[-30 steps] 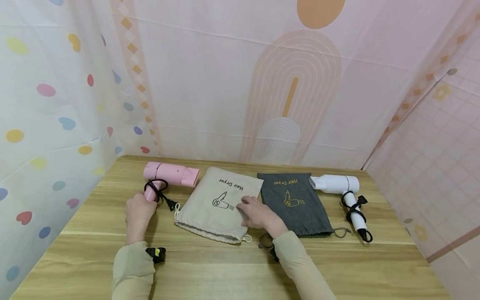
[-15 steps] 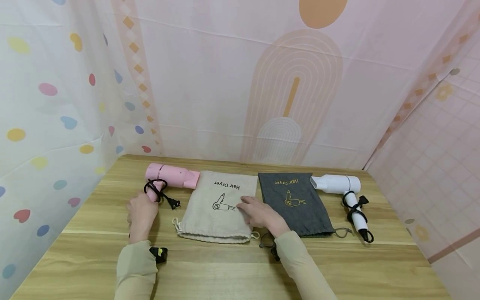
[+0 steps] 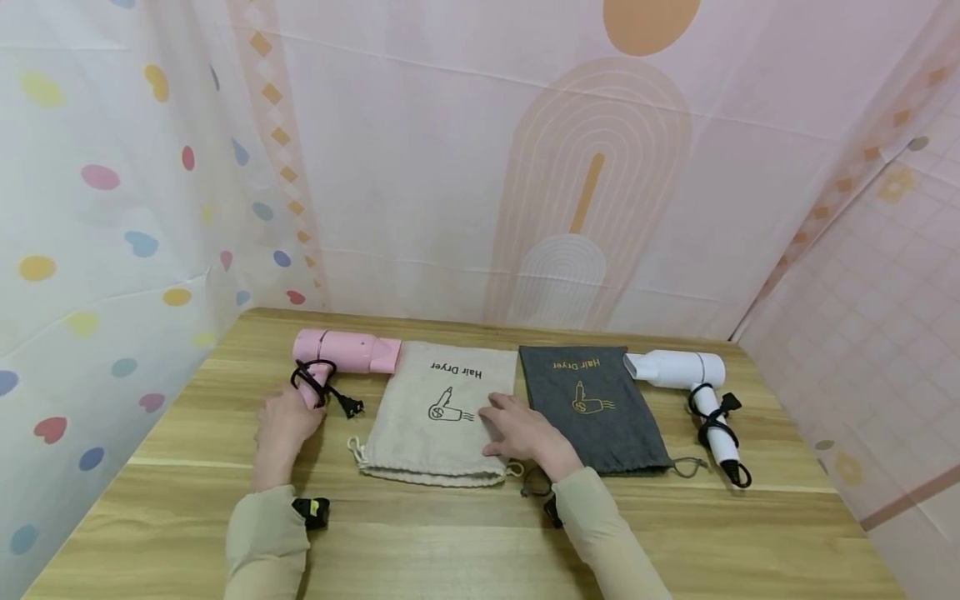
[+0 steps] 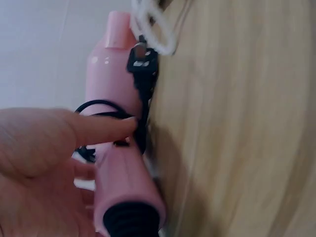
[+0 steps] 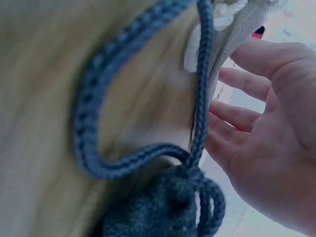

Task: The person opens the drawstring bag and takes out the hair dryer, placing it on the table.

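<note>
At the left of the head view, my left hand (image 3: 288, 423) holds the handle of a pink hair dryer (image 3: 347, 352). The left wrist view shows the thumb (image 4: 106, 129) across the handle and its wound black cord, with fingers behind the pink handle (image 4: 126, 175). The dryer's nozzle meets the upper left edge of a beige drawstring bag (image 3: 420, 446) printed "Hair Dryer". My right hand (image 3: 522, 429) rests its spread fingertips on that bag's right side. In the right wrist view the right hand (image 5: 276, 128) has its fingers extended against the beige cloth (image 5: 242, 29).
A dark grey drawstring bag (image 3: 607, 437) lies flat just right of the beige one, its cord loop (image 5: 98, 98) near my right wrist. Beyond it lies a white hair dryer (image 3: 671, 368) with a black cord wound on its handle. Patterned curtains stand behind the wooden table (image 3: 420, 542).
The beige bag has turned so its sides run straighter, its mouth shifting right and its far end left. Both hands keep nearly the same places.
</note>
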A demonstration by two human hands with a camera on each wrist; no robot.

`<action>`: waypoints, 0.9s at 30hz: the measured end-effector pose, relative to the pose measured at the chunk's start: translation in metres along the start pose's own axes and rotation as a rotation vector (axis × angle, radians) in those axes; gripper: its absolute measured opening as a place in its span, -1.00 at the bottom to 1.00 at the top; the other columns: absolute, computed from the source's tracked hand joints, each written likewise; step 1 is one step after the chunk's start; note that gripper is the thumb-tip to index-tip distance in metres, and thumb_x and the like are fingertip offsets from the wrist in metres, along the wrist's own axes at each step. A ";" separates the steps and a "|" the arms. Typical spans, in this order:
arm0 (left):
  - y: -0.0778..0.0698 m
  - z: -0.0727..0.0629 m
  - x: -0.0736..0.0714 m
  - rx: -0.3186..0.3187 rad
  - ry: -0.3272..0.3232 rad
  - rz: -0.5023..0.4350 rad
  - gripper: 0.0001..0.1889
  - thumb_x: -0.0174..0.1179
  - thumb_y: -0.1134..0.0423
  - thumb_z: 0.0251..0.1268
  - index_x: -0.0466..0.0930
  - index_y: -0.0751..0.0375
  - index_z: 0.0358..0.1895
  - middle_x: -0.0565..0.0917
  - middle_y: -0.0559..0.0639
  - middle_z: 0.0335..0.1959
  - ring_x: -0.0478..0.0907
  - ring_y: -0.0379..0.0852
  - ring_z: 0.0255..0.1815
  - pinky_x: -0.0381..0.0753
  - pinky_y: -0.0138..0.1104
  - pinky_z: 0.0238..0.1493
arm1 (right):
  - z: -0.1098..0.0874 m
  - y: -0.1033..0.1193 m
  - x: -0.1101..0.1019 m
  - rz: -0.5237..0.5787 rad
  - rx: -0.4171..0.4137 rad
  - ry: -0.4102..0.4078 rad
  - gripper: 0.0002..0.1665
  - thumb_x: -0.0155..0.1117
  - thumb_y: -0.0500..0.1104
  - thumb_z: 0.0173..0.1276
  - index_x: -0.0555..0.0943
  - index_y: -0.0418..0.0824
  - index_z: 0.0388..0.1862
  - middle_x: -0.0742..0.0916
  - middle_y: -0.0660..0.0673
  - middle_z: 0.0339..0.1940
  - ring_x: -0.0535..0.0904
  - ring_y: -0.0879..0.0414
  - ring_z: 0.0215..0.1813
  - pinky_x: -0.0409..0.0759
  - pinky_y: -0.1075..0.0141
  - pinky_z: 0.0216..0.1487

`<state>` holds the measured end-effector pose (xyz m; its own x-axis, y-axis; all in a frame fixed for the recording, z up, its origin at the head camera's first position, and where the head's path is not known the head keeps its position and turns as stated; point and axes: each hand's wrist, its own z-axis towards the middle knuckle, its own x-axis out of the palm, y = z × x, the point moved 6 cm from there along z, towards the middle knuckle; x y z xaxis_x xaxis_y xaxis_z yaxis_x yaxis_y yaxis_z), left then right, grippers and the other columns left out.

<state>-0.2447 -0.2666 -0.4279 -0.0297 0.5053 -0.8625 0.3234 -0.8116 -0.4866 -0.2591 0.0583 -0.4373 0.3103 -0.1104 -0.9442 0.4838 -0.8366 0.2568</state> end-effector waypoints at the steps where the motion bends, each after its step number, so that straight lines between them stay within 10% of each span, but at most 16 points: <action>1: 0.000 0.000 -0.001 0.035 0.005 0.027 -0.33 0.11 0.17 0.19 0.17 0.77 0.12 0.30 0.79 0.05 0.26 0.66 0.10 0.40 0.30 0.00 | 0.000 -0.001 0.000 0.001 0.000 0.001 -0.28 0.30 0.10 0.23 0.40 -0.06 0.34 0.29 -0.16 0.49 0.17 -0.09 0.51 0.40 0.01 0.32; 7: 0.000 0.000 -0.004 0.159 0.066 0.078 -0.29 0.15 0.20 0.15 0.15 0.83 0.13 0.31 0.80 0.03 0.27 0.65 0.10 0.34 0.26 0.13 | 0.003 -0.006 -0.003 0.047 -0.003 0.016 -0.28 0.31 0.03 0.24 0.38 -0.09 0.36 0.25 -0.18 0.52 0.13 -0.10 0.53 0.34 -0.01 0.36; 27: -0.005 0.001 0.002 0.127 0.077 0.046 -0.29 0.11 0.16 0.27 0.10 0.79 0.18 0.26 0.78 0.07 0.28 0.63 0.10 0.33 0.26 0.14 | 0.007 -0.018 -0.004 0.104 0.007 0.036 -0.29 0.27 -0.03 0.28 0.33 -0.08 0.40 0.18 -0.14 0.55 0.03 -0.09 0.57 0.23 -0.04 0.43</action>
<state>-0.2472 -0.2621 -0.4272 0.0568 0.4840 -0.8732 0.2002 -0.8624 -0.4650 -0.2743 0.0702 -0.4399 0.3881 -0.1778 -0.9043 0.4419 -0.8252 0.3519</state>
